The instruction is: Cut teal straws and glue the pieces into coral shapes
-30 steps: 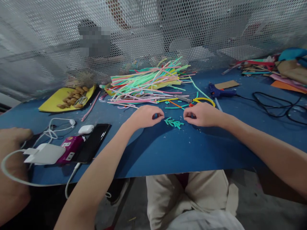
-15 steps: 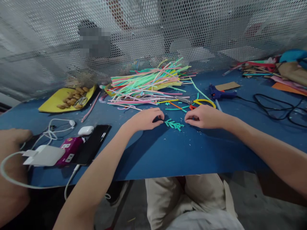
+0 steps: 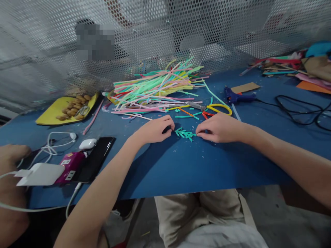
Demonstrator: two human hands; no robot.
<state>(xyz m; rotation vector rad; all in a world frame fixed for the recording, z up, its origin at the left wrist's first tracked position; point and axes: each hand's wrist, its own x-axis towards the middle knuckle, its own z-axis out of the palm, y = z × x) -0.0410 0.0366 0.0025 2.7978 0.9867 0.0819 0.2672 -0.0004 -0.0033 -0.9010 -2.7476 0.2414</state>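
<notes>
A small green leaf-like sprig (image 3: 185, 134) of short pipe-cleaner pieces lies on the blue table between my hands. My left hand (image 3: 160, 130) pinches its left end between thumb and forefinger. At the sprig's right end, the thumb and fingers of my right hand (image 3: 216, 128) are closed on its tip. Scissors with yellow and red handles (image 3: 219, 109) lie just behind my right hand. Behind both hands is a heap of coloured pipe cleaners (image 3: 157, 88), with a few short cut pieces in front of it.
On the left are a yellow sheet (image 3: 49, 112) with brown pods, a black phone (image 3: 99, 155), a white earphone case (image 3: 88, 144), a purple power block (image 3: 69, 167) and another person's arm (image 3: 12, 179). A blue glue gun (image 3: 239, 97) with a black cord lies right, before a metal mesh (image 3: 155, 38).
My right hand has moved left to the sprig's right end and now touches it. My left hand stays at the left end. The whole view has shifted slightly.
</notes>
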